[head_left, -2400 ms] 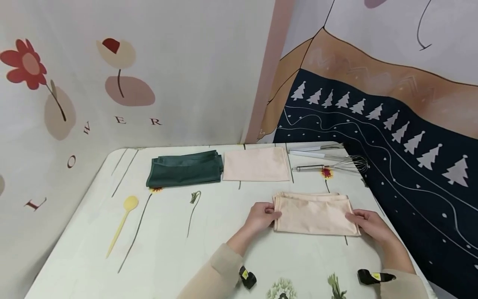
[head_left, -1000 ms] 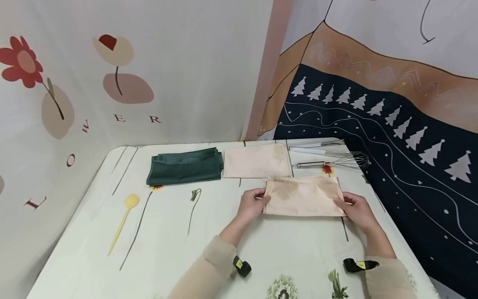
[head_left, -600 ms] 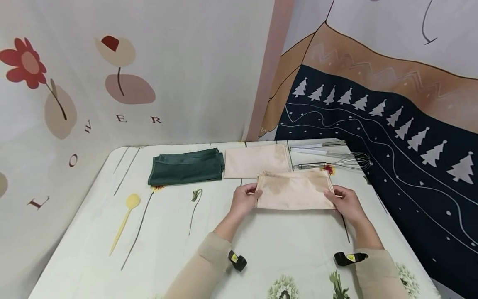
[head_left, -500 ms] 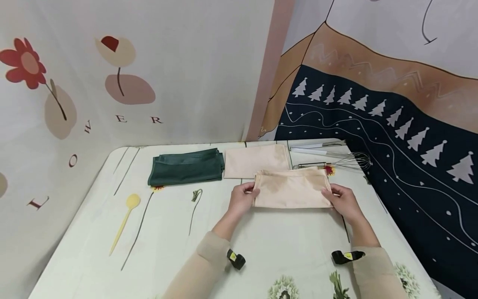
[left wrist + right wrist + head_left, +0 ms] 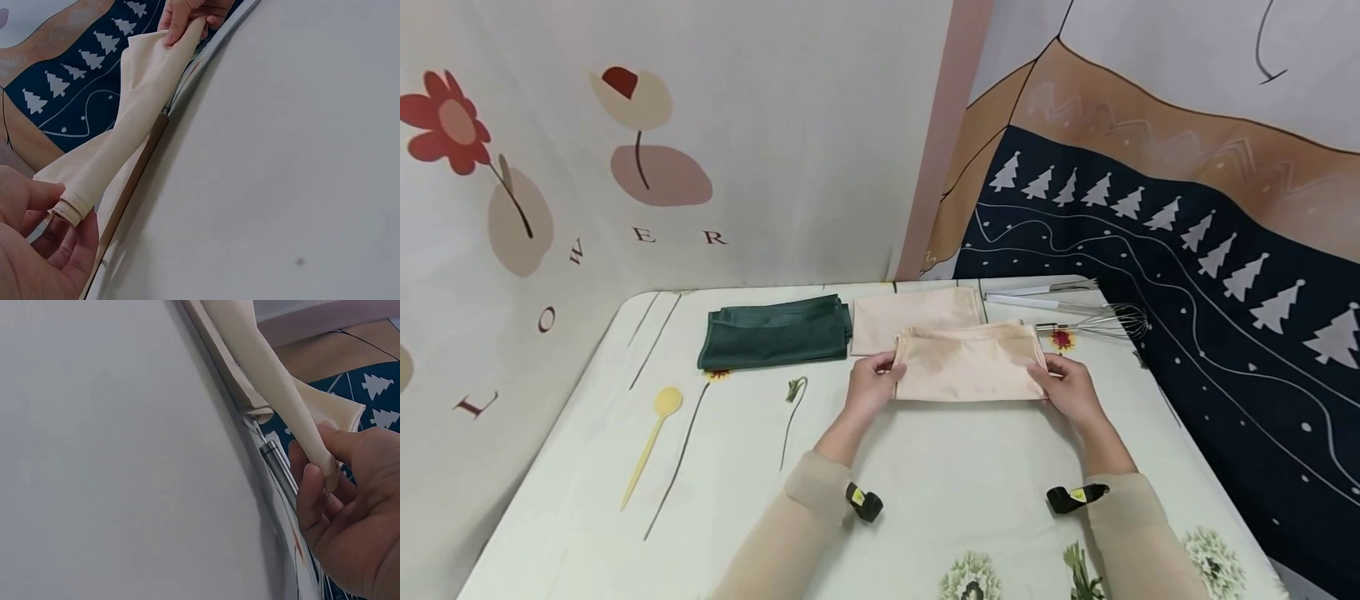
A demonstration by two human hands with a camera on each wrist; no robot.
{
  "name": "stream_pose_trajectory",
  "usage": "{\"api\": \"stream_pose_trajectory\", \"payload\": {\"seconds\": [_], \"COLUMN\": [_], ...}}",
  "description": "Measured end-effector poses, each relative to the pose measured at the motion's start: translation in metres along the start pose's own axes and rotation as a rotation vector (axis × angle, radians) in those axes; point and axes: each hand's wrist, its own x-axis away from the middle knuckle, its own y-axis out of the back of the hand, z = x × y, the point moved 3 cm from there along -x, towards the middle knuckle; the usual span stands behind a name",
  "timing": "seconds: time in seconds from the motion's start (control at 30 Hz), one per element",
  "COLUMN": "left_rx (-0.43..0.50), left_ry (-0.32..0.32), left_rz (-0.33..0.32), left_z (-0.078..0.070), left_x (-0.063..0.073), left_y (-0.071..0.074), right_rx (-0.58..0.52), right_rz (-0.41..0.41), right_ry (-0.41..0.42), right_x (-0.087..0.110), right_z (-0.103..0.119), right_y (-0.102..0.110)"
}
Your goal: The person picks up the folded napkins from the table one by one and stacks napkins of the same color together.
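Between my hands hangs a folded peach cloth (image 5: 970, 367), lifted off the table, as both wrist views show. My left hand (image 5: 870, 387) pinches its left end, thumb on top and fingers beneath. At the right end my right hand (image 5: 1071, 392) pinches it the same way. Behind it a second folded peach cloth (image 5: 910, 312) lies flat, its front right part covered by the held one. To the left of that lies a folded dark green cloth (image 5: 775, 335), their edges close together.
Whisks (image 5: 1105, 323) lie at the back right; the held cloth hides part of the front one's handle. A yellow spoon (image 5: 651, 442) lies on the left of the flower-print tablecloth (image 5: 737, 500). Printed curtains (image 5: 790, 150) rise behind the table's back edge.
Both hands have carried the held peach cloth from the right front back and to the left, up off the table. It now overlaps the flat peach cloth in the head view.
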Motion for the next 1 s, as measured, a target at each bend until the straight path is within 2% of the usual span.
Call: {"api": "stream_pose_trajectory", "payload": {"seconds": [0.23, 0.5, 0.9, 1.0], "left_rx": [-0.004, -0.033, -0.102, -0.139], "left_ry": [-0.003, 0.002, -0.024, -0.037], "left_rz": [-0.025, -0.046, -0.069, -0.067], "left_z": [-0.003, 0.001, -0.005, -0.007], "left_x": [-0.012, -0.025, -0.045, -0.051], "left_y": [0.011, 0.023, 0.039, 0.043], "right_rx": [-0.001, 0.019, 0.019, 0.012], "right_rz": [-0.017, -0.03, -0.029, -0.024], "right_ry": [0.041, 0.082, 0.022, 0.041], "right_x": [-0.014, -0.031, -0.052, -0.058], "right_z": [0.009, 0.018, 0.032, 0.035], "right_y": [-0.013, -0.028, -0.046, -0.05]}}
